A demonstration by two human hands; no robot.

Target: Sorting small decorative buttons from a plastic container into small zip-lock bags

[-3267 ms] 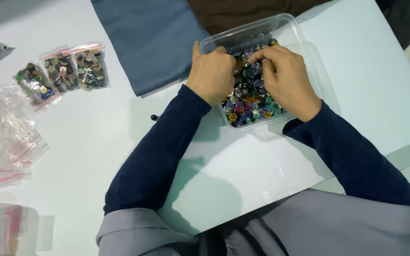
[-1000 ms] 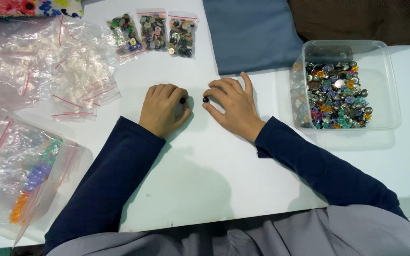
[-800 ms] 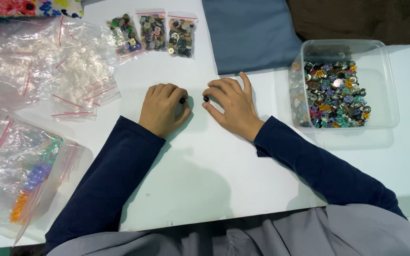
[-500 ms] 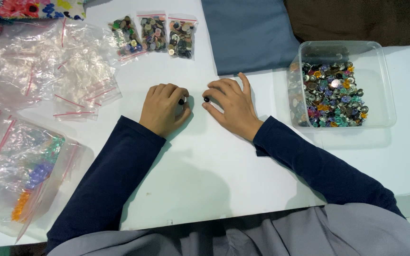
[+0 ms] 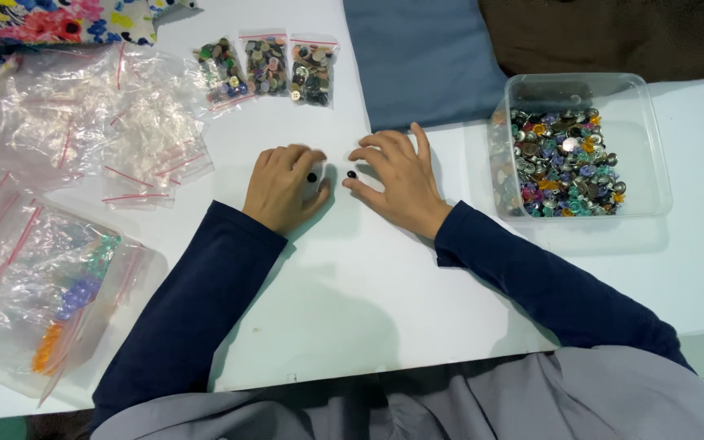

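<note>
From the head view, the left hand (image 5: 285,186) rests curled on the white table (image 5: 368,285), fingertips loosely together beside a small black button (image 5: 312,177). The right hand (image 5: 397,179) lies with fingers spread, thumb touching a second black button (image 5: 351,174). Both buttons are round, without a long axis.

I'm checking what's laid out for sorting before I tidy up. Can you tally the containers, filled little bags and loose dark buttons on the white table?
Clear plastic tub of mixed buttons: 1
Small filled zip bags: 3
Loose dark buttons by the hands: 2
Total: 6
The heaped empty bags overlap too much to count.
</note>
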